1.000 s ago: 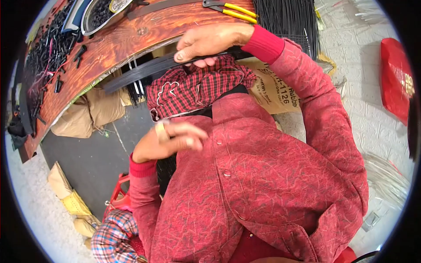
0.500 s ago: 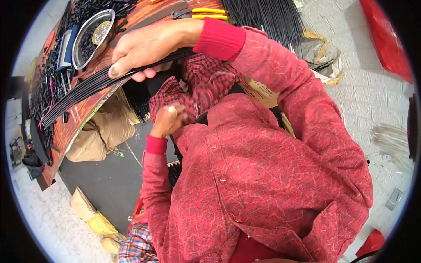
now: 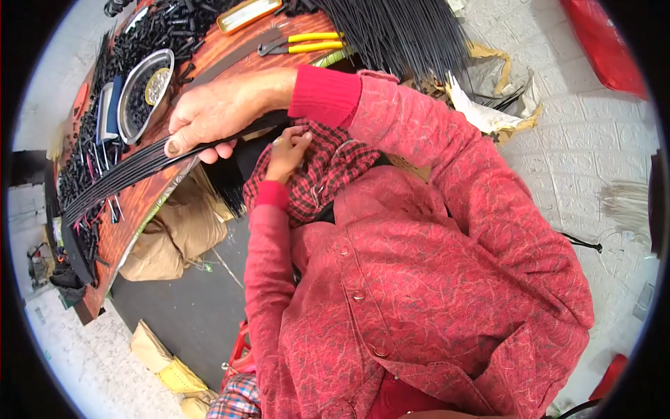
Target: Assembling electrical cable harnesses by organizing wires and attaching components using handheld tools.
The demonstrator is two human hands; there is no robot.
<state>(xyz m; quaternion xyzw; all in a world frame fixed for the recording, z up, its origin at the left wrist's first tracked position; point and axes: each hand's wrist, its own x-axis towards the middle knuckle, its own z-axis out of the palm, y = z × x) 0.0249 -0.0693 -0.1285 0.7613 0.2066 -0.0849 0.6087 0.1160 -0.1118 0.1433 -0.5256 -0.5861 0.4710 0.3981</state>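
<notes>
My right hand [image 3: 213, 119] reaches across to the left, fingers and thumb closed round a bundle of thin black rods [image 3: 132, 171]. The rods slant down to the left over the table, and their other end passes behind my wrist. Lower and nearer my body, my left hand [image 3: 286, 153] is over a red-and-black checked cloth [image 3: 324, 164], its fingers curled together. Whatever it may pinch is too small or hidden to make out.
The reddish wooden table [image 3: 234, 59] carries yellow-handled pliers [image 3: 307, 43], a metal dish [image 3: 128, 105], an orange-rimmed tin [image 3: 249, 14] and heaps of small black parts [image 3: 174, 31]. More black rods [image 3: 401, 35] lie at the far side. A brown sack [image 3: 164, 241] stands below the table edge.
My left hand has moved up and slightly right, farther over the checked cloth. The right hand keeps its hold on the rods; it sits slightly lower and left in view.
</notes>
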